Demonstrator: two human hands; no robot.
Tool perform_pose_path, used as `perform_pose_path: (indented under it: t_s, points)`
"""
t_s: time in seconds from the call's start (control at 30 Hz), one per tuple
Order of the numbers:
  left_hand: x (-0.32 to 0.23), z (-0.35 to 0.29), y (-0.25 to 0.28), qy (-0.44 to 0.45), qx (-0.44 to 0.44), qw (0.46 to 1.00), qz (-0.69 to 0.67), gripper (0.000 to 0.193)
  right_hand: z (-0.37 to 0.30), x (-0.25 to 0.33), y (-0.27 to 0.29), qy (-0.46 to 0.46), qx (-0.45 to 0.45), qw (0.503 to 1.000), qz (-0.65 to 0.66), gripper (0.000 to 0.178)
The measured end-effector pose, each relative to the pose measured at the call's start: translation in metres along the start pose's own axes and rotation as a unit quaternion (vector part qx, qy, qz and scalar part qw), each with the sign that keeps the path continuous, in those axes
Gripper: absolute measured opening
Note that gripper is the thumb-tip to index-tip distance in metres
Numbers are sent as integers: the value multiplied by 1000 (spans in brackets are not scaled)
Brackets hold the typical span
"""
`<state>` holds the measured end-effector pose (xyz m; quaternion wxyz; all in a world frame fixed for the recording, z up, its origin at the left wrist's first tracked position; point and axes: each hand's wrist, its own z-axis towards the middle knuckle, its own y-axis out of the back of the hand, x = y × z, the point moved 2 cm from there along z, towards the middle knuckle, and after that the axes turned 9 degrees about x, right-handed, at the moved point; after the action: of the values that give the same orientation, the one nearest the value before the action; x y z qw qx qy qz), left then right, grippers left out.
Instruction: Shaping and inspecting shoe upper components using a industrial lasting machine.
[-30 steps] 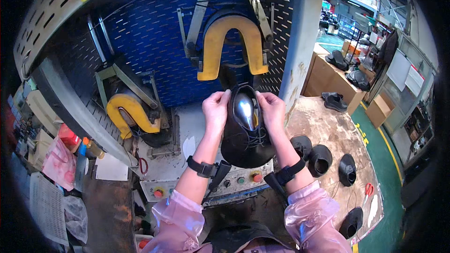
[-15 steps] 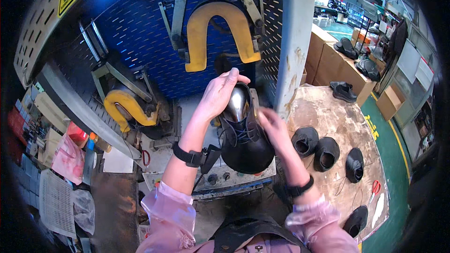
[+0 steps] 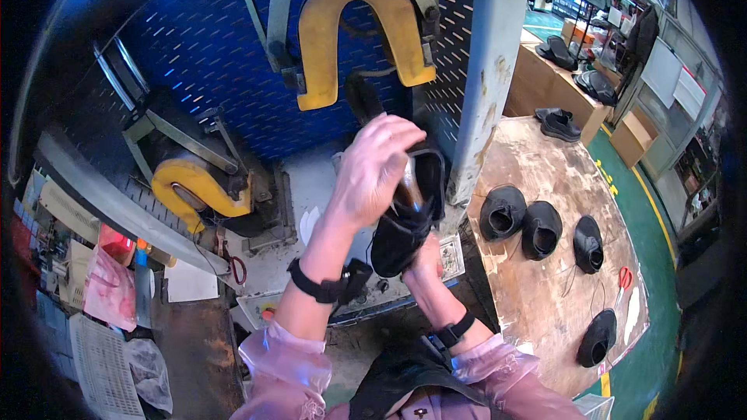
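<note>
The black shoe (image 3: 394, 239) is slanting between both hands, toe pointing toward the person; the left hand (image 3: 375, 173) is arching beside its opening, fingers lying close together; the right hand (image 3: 425, 258) is meeting the toe, fingers too hidden to tell.

Shoe (image 3: 395, 243) before clamp (image 3: 317, 50), table (image 3: 502, 284) at right, scissors (image 3: 625, 278) and more shoes (image 3: 542, 231) on it

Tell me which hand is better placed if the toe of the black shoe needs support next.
Probably the right hand: it is beside the toe of the black shoe, partly hidden behind it. The left hand is higher up, away from the toe.
</note>
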<state>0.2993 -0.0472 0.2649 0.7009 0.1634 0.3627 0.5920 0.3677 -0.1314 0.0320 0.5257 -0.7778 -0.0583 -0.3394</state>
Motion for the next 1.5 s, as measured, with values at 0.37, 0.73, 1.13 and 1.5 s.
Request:
perform_pose_path:
  t_s: [0.37,0.73,1.13,1.5]
  points:
    - [-8,-21,-6,-26,-40,998,30,63,75,-10,-17,293,92,898,-315,18]
    - [3,-196,-111,373,-198,867,-266,40,115,-7,12,224,60,837,-495,25]
    - [128,-176,-164,373,-324,659,-568,23,75,-5,-14,261,115,791,-541,30]
    - [161,-152,-180,268,-386,555,-687,25,195,-21,-5,235,1,853,-466,45]
